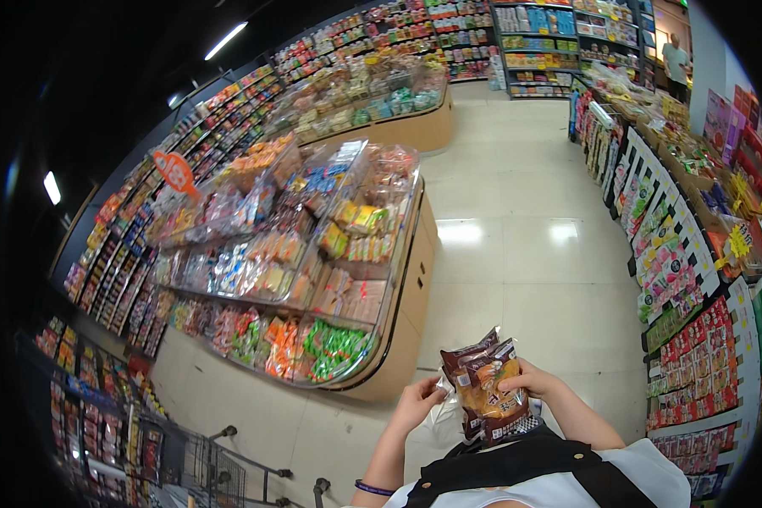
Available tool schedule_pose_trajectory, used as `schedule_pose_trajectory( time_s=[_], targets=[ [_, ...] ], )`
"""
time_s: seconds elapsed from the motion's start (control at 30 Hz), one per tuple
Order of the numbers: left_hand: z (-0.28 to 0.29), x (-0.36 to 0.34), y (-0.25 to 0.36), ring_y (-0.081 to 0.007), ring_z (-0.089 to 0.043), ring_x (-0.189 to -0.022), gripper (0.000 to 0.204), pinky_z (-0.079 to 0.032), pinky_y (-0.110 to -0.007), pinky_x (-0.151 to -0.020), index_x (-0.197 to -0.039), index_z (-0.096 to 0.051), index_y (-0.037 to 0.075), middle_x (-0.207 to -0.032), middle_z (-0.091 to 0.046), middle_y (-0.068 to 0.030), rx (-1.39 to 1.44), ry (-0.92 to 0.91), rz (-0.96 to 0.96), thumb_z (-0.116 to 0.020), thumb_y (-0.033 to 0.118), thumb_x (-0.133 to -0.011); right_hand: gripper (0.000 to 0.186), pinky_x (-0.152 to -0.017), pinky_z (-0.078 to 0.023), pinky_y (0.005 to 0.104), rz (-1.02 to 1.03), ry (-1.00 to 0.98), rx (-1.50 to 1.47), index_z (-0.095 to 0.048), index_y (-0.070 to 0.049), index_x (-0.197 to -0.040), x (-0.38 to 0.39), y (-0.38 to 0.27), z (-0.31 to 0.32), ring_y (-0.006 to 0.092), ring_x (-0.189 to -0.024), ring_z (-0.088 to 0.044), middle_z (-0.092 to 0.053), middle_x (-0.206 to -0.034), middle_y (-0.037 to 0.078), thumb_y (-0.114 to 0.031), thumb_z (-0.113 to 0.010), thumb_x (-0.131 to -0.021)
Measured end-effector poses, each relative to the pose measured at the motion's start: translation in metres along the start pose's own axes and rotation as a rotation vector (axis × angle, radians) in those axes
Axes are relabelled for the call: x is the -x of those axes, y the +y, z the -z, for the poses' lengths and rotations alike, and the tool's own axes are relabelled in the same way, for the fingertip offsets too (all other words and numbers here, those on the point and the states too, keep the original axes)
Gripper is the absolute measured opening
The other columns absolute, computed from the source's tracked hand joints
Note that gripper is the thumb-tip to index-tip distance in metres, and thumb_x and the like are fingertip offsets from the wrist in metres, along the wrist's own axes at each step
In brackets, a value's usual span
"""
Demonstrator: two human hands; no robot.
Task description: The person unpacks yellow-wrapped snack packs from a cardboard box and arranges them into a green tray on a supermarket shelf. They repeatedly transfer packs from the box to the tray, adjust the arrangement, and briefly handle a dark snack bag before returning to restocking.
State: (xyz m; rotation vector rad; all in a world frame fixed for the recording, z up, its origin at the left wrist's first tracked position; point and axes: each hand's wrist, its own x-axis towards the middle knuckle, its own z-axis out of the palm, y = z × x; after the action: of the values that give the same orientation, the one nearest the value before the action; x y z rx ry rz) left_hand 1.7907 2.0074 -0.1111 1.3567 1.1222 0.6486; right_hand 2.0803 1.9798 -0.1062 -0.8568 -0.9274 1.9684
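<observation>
Head view: we hold two dark-brown plastic snack packets (489, 391) at chest height, right hand (529, 381) closed on their right edge, left hand (416, 401) pinching the left. Best we keep both grips firm, packets fanned apart.

Bright ceiling strip lights (225, 40) glare off the floor tiles (460, 230) — edges bent (black rim).

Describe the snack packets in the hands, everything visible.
The snack packets are glossy dark-brown plastic bags with orange food pictures on the front, at least two stacked and fanned, sealed as far as shows. They are held upright close before the chest, tilted slightly left. The left hand grips their left edge; the right hand clasps the front, fingers across it.
</observation>
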Motion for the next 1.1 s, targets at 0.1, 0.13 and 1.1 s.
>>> schedule_pose_trajectory(
  time_s=[0.1, 0.13, 1.1],
  targets=[
    [-0.016, -0.039, 0.0, -0.0099, -0.061, -0.077, 0.026, -0.05, -0.025, -0.072, -0.11, -0.065, -0.004, -0.084, -0.066, -0.0036, -0.075, -0.081, 0.044, -0.061, 0.014, -0.092, 0.058, -0.09, -0.05, 0.0327, 0.016, 0.012, -0.029, -0.055, 0.001, -0.121, -0.012, -0.01, 0.036, 0.0179, -0.101, -0.063, -0.065, -0.111, 0.01, -0.013, -0.079, -0.07],
    [-0.019, -0.051, 0.01, -0.0098, -0.06, -0.076, 0.025, -0.05, -0.025, -0.071, -0.108, -0.066, -0.004, -0.083, -0.066, -0.0032, -0.1, -0.091, 0.057, -0.062, 0.015, -0.092, 0.059, -0.09, -0.049, 0.0326, 0.013, 0.002, -0.026, -0.055, 0.001, -0.122, -0.019, -0.02, 0.048, 0.0179, -0.101, -0.063, -0.065, -0.112, 0.01, -0.014, -0.08, -0.07],
    [-0.077, -0.405, 0.098, -0.0127, -0.065, -0.073, 0.014, -0.05, -0.022, -0.065, -0.096, -0.066, -0.006, -0.086, -0.07, -0.0094, 0.427, 0.058, 0.183, -0.066, 0.005, -0.087, 0.057, -0.095, -0.05, 0.0373, 0.031, 0.223, -0.413, -0.046, -0.004, -0.135, -0.129, -0.172, 0.28, 0.022, -0.11, -0.062, -0.061, -0.125, 0.011, -0.034, -0.061, -0.089]
  ],
)
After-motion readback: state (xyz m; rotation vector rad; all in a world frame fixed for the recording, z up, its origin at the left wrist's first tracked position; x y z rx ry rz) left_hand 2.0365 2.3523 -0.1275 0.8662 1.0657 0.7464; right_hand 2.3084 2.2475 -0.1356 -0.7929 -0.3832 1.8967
